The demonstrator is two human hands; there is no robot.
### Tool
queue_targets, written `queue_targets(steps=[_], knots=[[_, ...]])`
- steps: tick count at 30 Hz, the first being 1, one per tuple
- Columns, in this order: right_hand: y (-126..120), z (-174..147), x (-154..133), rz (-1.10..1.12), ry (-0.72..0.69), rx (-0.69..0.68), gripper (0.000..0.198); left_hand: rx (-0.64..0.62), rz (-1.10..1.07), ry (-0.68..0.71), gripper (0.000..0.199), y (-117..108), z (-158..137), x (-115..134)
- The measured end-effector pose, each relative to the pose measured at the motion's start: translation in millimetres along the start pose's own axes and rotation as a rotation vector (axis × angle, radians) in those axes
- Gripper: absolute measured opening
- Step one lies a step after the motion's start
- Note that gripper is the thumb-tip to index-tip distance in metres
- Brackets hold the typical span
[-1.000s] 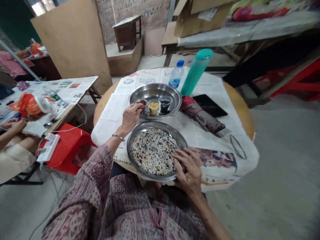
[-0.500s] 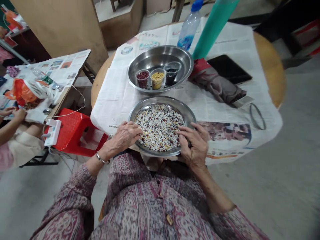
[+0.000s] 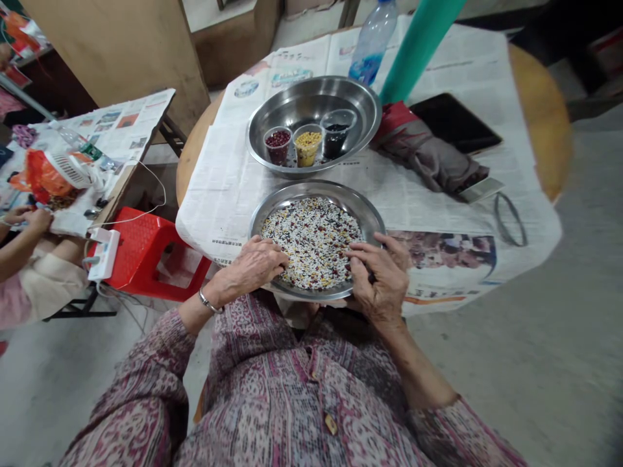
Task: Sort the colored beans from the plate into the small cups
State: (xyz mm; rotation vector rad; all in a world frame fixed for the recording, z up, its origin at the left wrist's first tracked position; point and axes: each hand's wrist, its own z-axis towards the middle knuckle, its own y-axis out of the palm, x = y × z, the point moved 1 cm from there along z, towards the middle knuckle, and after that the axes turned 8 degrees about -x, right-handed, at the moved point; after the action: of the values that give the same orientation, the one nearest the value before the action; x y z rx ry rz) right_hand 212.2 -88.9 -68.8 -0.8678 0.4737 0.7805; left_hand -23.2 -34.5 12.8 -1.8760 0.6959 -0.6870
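Observation:
A round steel basin (image 3: 372, 201) close to my body holds mixed grains (image 3: 311, 240), mostly white with yellow, dark red and black ones among them. Over its left rim reaches my left hand (image 3: 256, 263), fingers curled together with the tips at the grains; anything in them is hidden. My right hand (image 3: 382, 275) lies over the right rim, fingers apart, forefinger and thumb tips at the grains. Beyond, a second steel basin (image 3: 292, 100) holds three clear cups: one of dark red beans (image 3: 278, 148), one of yellow kernels (image 3: 307, 150), one of black grains (image 3: 335, 139).
Newspaper (image 3: 214, 188) covers the round table. At the back stand a bottle (image 3: 372, 48) and a green post-like object (image 3: 418, 55). A folded umbrella (image 3: 428, 152), a black tablet-like object (image 3: 455, 123) and a loop (image 3: 510, 220) lie right. A red stool (image 3: 141, 259) and another person's hands (image 3: 36, 220) are left.
My left hand has moved slightly right, farther over the grains. My right hand stays at the right rim with little change. The view has shifted slightly.

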Motion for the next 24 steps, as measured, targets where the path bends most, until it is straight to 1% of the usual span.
queue_targets(steps=[4,10,13,17,20,24], knots=[[0,0,0,0.0,0.021,0.002,0.016,0.001,-0.029,-0.003,0.011,-4,1,4],[0,-1,1,0.01,0.06,-0.025,0.017,0.07,-0.095,-0.007,0.012,-6,-1,6],[0,-1,1,0.014,0.055,-0.021,0.017,0.102,-0.118,-0.009,0.011,-6,-1,5],[0,0,0,0.009,0.012,-0.016,0.016,0.128,-0.118,-0.023,0.014,-7,1,6],[1,0,1,0.008,-0.016,-0.005,0.016,0.146,-0.137,-0.027,0.015,-3,3,3],[2,-1,2,0.009,-0.017,-0.012,0.016,0.184,-0.188,0.02,0.019,7,7,-6]])
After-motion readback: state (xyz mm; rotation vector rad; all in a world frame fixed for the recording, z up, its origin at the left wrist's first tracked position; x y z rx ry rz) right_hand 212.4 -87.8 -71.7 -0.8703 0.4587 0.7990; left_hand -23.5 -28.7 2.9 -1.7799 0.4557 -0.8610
